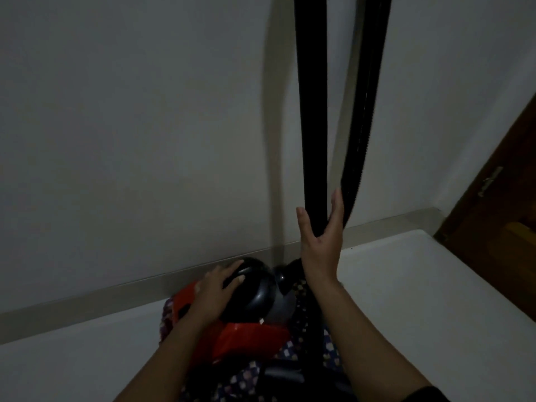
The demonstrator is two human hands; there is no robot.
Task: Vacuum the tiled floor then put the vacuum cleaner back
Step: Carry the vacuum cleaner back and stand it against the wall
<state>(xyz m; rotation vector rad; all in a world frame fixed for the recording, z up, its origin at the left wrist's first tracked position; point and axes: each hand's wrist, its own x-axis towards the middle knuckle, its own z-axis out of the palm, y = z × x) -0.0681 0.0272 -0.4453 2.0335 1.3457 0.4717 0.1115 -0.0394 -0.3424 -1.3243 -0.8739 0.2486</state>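
Fingers (336, 207) straight, thumb apart, the right hand (320, 245) cradles the wand (311, 111) while the left hand (214, 290) lies flat on the vacuum cleaner (255, 288), which wants steadying as the wand is parked.

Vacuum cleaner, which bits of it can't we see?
Head view only:
- Wand and ribbed hose: tops cut off by the upper edge.
- Vacuum cleaner body: partly covered by the left hand and patterned fabric.
- Wand's lower end: hidden behind the right hand and forearm.
- Labels, buttons: too dark.
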